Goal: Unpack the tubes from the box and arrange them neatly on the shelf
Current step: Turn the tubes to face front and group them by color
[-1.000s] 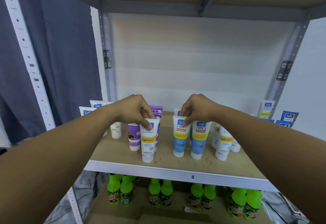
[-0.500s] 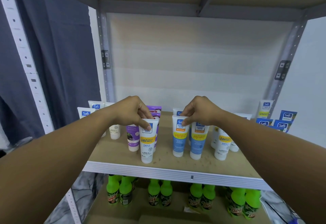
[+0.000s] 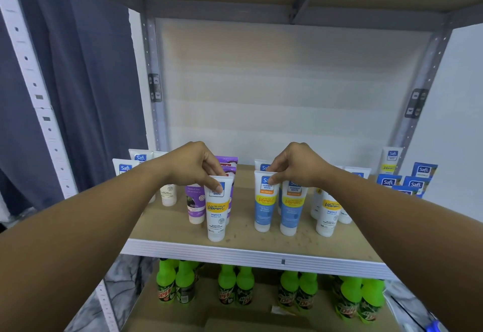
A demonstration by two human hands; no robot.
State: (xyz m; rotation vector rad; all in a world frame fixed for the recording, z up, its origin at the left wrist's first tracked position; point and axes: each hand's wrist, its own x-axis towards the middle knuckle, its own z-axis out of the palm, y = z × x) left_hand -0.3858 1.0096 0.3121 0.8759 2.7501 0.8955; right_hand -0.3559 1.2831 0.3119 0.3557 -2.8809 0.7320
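My left hand (image 3: 194, 165) pinches the top of a white tube with a yellow Vitamin C band (image 3: 217, 210), which stands cap-down near the front of the wooden shelf (image 3: 243, 231). My right hand (image 3: 298, 164) pinches the top of a blue-and-white tube (image 3: 264, 204), also cap-down. A second blue tube (image 3: 292, 207) stands just right of it. Purple tubes (image 3: 196, 202) stand behind the left hand. More white tubes stand at the far left (image 3: 125, 168) and to the right (image 3: 326, 214).
Blue Safi cartons (image 3: 415, 181) sit at the shelf's right end beside an upright white tube (image 3: 390, 160). Green-capped soda bottles (image 3: 235, 288) line the shelf below. Grey metal uprights (image 3: 154, 88) frame the bay; a dark curtain (image 3: 78, 83) hangs at the left.
Both hands have kept their grips on the same tube tops. The tubes have barely shifted; only the view has moved slightly.
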